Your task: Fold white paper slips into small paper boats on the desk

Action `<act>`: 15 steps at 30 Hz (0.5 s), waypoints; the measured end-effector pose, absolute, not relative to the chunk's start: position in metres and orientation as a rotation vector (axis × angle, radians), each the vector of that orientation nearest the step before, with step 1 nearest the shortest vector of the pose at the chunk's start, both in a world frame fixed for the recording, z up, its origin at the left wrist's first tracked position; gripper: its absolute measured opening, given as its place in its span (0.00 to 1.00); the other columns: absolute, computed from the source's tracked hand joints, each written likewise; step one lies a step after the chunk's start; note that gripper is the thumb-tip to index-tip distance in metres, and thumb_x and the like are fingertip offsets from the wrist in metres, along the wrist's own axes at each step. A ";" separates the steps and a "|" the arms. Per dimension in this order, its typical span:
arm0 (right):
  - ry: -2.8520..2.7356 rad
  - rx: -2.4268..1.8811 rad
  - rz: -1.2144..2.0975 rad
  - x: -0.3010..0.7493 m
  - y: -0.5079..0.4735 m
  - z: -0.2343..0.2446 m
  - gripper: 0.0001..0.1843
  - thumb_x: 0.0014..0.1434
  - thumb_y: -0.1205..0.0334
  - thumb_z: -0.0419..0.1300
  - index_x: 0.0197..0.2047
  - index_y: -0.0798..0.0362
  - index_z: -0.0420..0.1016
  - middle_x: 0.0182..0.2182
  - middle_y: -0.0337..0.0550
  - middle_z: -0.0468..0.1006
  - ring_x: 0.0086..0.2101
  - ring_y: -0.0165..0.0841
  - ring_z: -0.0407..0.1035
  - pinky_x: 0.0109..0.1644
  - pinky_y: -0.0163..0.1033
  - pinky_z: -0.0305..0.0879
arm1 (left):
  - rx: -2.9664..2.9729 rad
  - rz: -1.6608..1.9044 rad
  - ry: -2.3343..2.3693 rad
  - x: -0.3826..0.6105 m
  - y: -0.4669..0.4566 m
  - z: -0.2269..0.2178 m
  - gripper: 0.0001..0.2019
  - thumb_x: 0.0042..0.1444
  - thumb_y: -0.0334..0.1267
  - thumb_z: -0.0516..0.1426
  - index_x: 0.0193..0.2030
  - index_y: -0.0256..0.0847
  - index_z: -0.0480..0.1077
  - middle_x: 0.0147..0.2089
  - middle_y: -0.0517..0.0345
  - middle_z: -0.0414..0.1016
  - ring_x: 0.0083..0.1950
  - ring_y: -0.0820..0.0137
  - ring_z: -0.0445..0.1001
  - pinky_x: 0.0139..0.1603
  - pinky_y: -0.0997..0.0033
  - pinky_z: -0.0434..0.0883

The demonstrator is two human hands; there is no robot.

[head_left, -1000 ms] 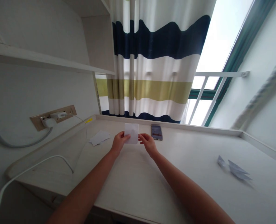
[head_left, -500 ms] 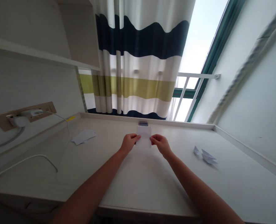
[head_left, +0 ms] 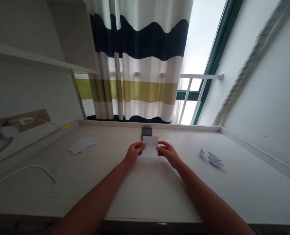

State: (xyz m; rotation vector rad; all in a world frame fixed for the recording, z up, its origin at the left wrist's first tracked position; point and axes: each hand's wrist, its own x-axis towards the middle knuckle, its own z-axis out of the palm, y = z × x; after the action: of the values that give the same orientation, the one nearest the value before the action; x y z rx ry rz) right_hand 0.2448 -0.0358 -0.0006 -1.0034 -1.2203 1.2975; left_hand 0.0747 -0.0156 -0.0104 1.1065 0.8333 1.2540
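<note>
A rectangular sheet of white paper (head_left: 150,147) is held up between both hands, just in front of a dark smartphone (head_left: 146,133) lying on the desk. My left hand (head_left: 134,153) pinches the sheet's left edge. My right hand (head_left: 166,152) grips its right edge, with the fingertips partly hidden behind the paper. The sheet covers the lower part of the phone.
Loose white papers (head_left: 81,145) lie on the white desk (head_left: 135,195) at left, and folded paper pieces (head_left: 212,159) lie at right. A white cable (head_left: 37,167) runs from a wall socket panel (head_left: 19,123). A striped curtain (head_left: 135,65) hangs behind the desk.
The view has swung, shifting the room and desk leftward in the frame. The sheet now sits directly in front of the phone, and both hands hold its sides.
</note>
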 end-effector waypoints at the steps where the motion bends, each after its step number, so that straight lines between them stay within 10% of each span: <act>1: -1.221 -0.996 1.307 0.245 -0.036 0.000 0.16 0.38 0.58 0.64 0.33 0.53 0.69 0.20 0.35 0.73 0.23 0.28 0.67 0.32 0.39 0.66 | 1.110 1.265 0.847 0.074 -0.016 -0.010 0.13 0.33 0.38 0.62 0.30 0.36 0.72 0.24 0.60 0.71 0.26 0.75 0.68 0.27 0.76 0.64; 15: -1.284 -1.016 1.177 0.241 -0.040 -0.004 0.10 0.44 0.58 0.60 0.30 0.55 0.73 0.28 0.41 0.73 0.28 0.29 0.66 0.34 0.38 0.65 | 1.397 1.193 0.915 0.068 -0.031 -0.002 0.10 0.39 0.39 0.58 0.29 0.34 0.71 0.27 0.57 0.70 0.28 0.74 0.67 0.29 0.75 0.63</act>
State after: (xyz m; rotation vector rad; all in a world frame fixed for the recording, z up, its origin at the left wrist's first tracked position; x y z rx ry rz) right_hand 0.2413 -0.0402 -0.0040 -1.0159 -1.2842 1.1768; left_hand 0.0676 -0.0310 -0.0024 1.3975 0.9145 1.1928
